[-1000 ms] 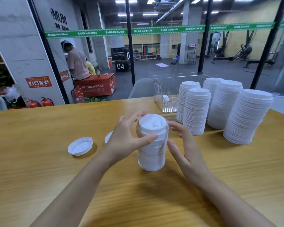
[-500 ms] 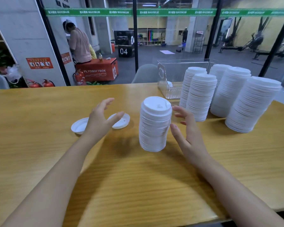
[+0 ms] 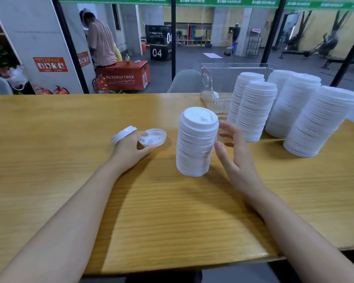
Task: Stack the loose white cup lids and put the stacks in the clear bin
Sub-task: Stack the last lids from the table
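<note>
A tall stack of white lids (image 3: 195, 144) stands upright on the wooden table (image 3: 172, 211) in the middle. My right hand (image 3: 233, 154) is just to its right, fingers spread and relaxed, the thumb close to the stack's side. To the left my left hand (image 3: 129, 149) grips a loose white lid (image 3: 123, 134) and has it tilted up on its edge. A second loose lid (image 3: 153, 137) lies upside down by my left thumb. The clear bin (image 3: 215, 86) stands at the far edge, with one small white thing inside.
Several taller stacks of white lids (image 3: 253, 113) stand at the right, partly in front of the bin, the largest stack (image 3: 319, 123) near the right table edge. A grey chair back (image 3: 184, 80) and a glass wall are beyond the table.
My left hand left the stack, moved left to the two loose lids and tipped one up. My right hand stayed beside the stack. The view dropped lower.
</note>
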### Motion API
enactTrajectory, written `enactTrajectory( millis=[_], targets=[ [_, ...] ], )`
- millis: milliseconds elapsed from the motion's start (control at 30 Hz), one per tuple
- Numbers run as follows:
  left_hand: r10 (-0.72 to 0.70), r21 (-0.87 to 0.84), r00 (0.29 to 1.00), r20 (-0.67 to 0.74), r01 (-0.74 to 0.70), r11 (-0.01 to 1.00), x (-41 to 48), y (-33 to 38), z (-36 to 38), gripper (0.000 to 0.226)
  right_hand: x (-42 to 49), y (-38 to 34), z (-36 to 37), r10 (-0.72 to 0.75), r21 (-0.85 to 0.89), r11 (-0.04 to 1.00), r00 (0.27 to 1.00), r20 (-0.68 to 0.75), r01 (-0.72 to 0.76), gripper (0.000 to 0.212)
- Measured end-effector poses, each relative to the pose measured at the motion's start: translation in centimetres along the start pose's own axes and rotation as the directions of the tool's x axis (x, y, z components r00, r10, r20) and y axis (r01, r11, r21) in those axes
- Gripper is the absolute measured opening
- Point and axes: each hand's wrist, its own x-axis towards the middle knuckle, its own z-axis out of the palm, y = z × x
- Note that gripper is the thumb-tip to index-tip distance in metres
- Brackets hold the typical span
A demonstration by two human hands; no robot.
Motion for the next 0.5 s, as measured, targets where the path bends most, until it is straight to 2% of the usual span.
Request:
enactTrajectory(
  millis=[67, 100, 167, 233, 300, 333, 400, 500],
  targets=[
    [0.077, 0.014, 0.997, -0.027, -0.077, 0.997, -0.1, 0.3, 0.0, 0.025, 0.0, -0.1, 0.1, 0.008, -0.002, 1.0, 1.0, 0.006, -0.008, 0.048],
    [0.105, -0.005, 0.993, -0.055, -0.106, 0.994, -0.1, 0.7, 0.0, 0.023, 0.1, -0.1, 0.1, 0.009, -0.002, 1.0, 1.0, 0.005, -0.009, 0.049],
    [0.096, -0.119, 0.989, -0.114, -0.11, 0.987, -0.1, 1.6, -0.3, 0.034, 0.1, -0.1, 0.0, 0.002, -0.003, 1.0, 1.0, -0.001, -0.002, 0.05],
    [0.002, -0.302, 0.989, -0.149, -0.048, 0.952, -0.2, 2.5, -0.8, 0.059, 0.1, -0.1, -0.1, -0.01, -0.003, 1.0, 1.0, -0.013, 0.01, 0.049],
    [-0.098, -0.457, 0.987, -0.125, 0.031, 0.889, -0.2, 3.0, -1.3, 0.071, 0.1, -0.1, -0.2, -0.009, 0.002, 1.0, 0.999, -0.032, 0.009, 0.049],
    [-0.136, -0.505, 0.987, -0.09, 0.072, 0.86, -0.2, 3.1, -1.4, 0.066, 0.2, -0.1, -0.2, -0.003, 0.004, 1.0, 0.999, -0.039, 0.003, 0.05],
    [-0.21, -0.52, 0.976, -0.064, 0.147, 0.841, -0.3, 3.3, -1.3, 0.044, 0.2, 0.0, -0.2, 0.001, 0.002, 1.0, 0.999, -0.045, -0.001, 0.051],
    [-0.228, -0.475, 0.951, -0.209, 0.105, 0.874, -0.3, 3.5, -1.4, 0.018, 0.2, 0.2, -0.2, 0.007, -0.003, 1.0, 0.999, -0.047, -0.007, 0.049]
  ],
)
